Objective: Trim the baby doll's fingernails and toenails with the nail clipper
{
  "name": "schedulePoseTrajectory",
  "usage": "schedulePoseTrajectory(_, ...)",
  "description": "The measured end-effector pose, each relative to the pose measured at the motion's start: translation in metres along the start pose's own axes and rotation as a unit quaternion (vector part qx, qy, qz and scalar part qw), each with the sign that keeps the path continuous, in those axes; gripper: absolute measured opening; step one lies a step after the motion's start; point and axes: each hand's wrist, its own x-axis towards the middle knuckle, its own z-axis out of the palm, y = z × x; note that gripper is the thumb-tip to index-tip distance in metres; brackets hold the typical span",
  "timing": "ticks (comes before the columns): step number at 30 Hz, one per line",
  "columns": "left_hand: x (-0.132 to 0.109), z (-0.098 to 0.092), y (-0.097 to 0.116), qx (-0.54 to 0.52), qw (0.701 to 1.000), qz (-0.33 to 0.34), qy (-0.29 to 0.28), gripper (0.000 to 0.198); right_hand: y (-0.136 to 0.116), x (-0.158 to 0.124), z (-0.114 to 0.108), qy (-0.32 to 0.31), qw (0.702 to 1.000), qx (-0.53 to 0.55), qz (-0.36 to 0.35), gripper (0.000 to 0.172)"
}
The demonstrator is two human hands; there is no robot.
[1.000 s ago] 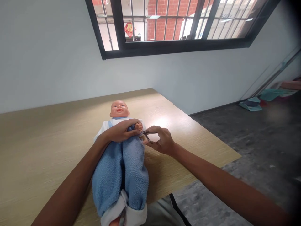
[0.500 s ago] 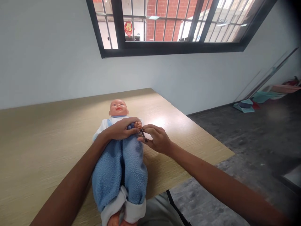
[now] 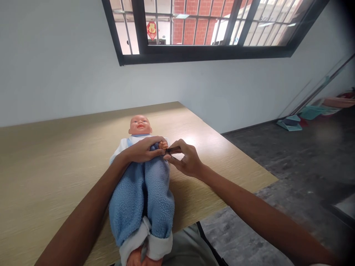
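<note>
A baby doll in blue fleece trousers lies face up on a wooden table, feet toward me. My left hand is closed round the doll's small hand at its chest. My right hand pinches a small metal nail clipper whose tip is at the doll's fingers.
The table's right edge runs diagonally beside my right forearm, with dark grey floor beyond. A white wall and a barred window stand behind the table. Teal and pink items lie on the floor at the far right.
My right hand has brought the clipper from beside the doll's hand up against its fingers. My left hand has kept its hold.
</note>
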Motion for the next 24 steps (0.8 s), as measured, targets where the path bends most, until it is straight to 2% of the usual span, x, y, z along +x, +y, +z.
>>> schedulePoseTrajectory(6, 0.000, -0.001, 0.000, -0.007, 1.000, 0.002, -0.010, 0.029, -0.001, 0.002, -0.001, -0.002, 1.000, 0.022, 0.013, 0.018)
schedulePoseTrajectory(9, 0.000, -0.001, 0.000, -0.011, 1.000, 0.002, -0.014, 0.031, -0.002, 0.003, 0.000, 0.000, 1.000, 0.016, 0.014, 0.022)
schedulePoseTrajectory(13, 0.001, 0.000, -0.002, -0.015, 1.000, 0.003, -0.013, 0.033, -0.001, 0.006, -0.002, 0.000, 1.000, -0.011, -0.009, 0.019)
schedulePoseTrajectory(15, 0.001, 0.000, -0.003, -0.017, 1.000, 0.003, -0.011, 0.032, 0.002, 0.009, -0.004, -0.003, 0.999, -0.030, -0.033, 0.016)
schedulePoseTrajectory(18, 0.001, 0.001, -0.005, -0.021, 1.000, 0.004, -0.009, 0.029, 0.009, 0.013, -0.007, -0.001, 0.993, -0.071, -0.093, 0.024)
schedulePoseTrajectory(21, 0.002, 0.002, -0.006, -0.029, 1.000, 0.008, -0.006, 0.026, 0.016, 0.015, -0.007, -0.009, 0.977, -0.122, -0.173, 0.030)
schedulePoseTrajectory(24, 0.002, 0.002, -0.006, -0.042, 0.999, 0.014, -0.003, 0.025, 0.016, 0.017, -0.005, -0.017, 0.958, -0.177, -0.225, 0.026)
